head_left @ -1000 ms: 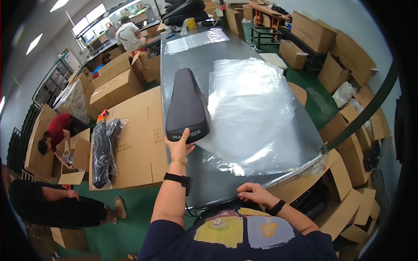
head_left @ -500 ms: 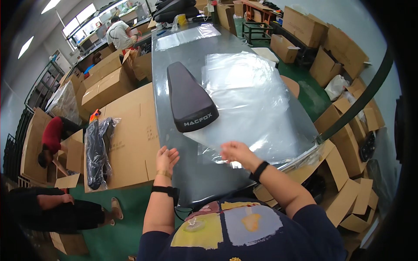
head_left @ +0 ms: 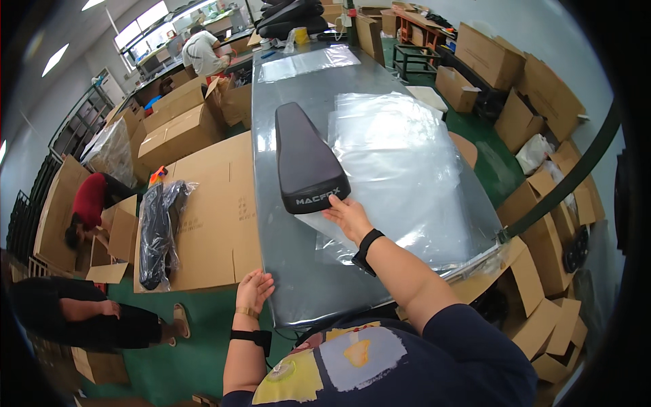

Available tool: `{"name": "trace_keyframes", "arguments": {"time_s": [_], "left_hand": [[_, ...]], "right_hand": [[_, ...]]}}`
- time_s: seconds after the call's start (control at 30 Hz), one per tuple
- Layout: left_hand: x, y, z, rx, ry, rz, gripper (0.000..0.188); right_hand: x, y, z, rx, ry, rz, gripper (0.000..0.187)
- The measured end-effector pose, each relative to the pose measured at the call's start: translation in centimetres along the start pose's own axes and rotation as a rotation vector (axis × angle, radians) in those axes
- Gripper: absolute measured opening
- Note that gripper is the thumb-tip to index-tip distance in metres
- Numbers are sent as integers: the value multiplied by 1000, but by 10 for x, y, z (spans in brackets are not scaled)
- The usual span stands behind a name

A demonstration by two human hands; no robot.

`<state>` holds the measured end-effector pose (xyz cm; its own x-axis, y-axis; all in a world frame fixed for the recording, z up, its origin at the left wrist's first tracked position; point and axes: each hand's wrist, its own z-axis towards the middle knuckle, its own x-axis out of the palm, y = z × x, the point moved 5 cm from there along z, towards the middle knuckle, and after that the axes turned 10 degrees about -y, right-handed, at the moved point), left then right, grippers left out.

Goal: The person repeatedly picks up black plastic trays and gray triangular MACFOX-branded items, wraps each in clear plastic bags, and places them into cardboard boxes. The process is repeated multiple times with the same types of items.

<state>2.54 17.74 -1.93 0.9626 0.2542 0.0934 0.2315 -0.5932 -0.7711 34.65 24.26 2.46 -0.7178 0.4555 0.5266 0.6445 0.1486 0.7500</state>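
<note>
A long dark brown-and-black bike seat lies on the grey tabletop, its wide, lettered end toward me. My right hand is at the near right corner of this end, thumb on the front face and fingers at the lower edge. A stack of clear plastic bags spreads to the right of the seat, and some film shows beneath its near end. My left hand is at the table's near left corner, fingers loosely bent and apart, holding nothing.
Left of the table, a flat cardboard sheet carries black parts wrapped in plastic. Beside it stand one person and another bending over a box. Open cartons crowd the right side. Black seats are piled at the far end.
My right hand has moved up and left from beside the bags onto the seat's near end. My left hand has dropped back to the table corner. The view has shifted slightly.
</note>
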Motion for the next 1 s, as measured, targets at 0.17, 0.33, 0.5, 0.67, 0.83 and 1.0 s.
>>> {"name": "trace_keyframes", "arguments": {"time_s": [0.17, 0.33, 0.5, 0.67, 0.83, 1.0], "left_hand": [[63, -20, 8, -12, 144, -5, 33], [138, -44, 27, -39, 279, -118, 47], [184, -60, 37, -30, 249, -99, 57], [177, -59, 46, 69, 226, -93, 48], [172, -61, 48, 40, 271, -73, 39], [169, -59, 47, 0, 274, -114, 35]], "right_hand": [[-13, -2, 0, 2, 132, 56, 34], [-17, 10, 3, 155, -66, 229, 37], [-22, 1, 21, 82, -154, 114, 39], [-24, 0, 20, 22, -95, 181, 30], [-24, 0, 16, 10, -50, 247, 22], [-28, -5, 18, 14, -36, 275, 23]]}}
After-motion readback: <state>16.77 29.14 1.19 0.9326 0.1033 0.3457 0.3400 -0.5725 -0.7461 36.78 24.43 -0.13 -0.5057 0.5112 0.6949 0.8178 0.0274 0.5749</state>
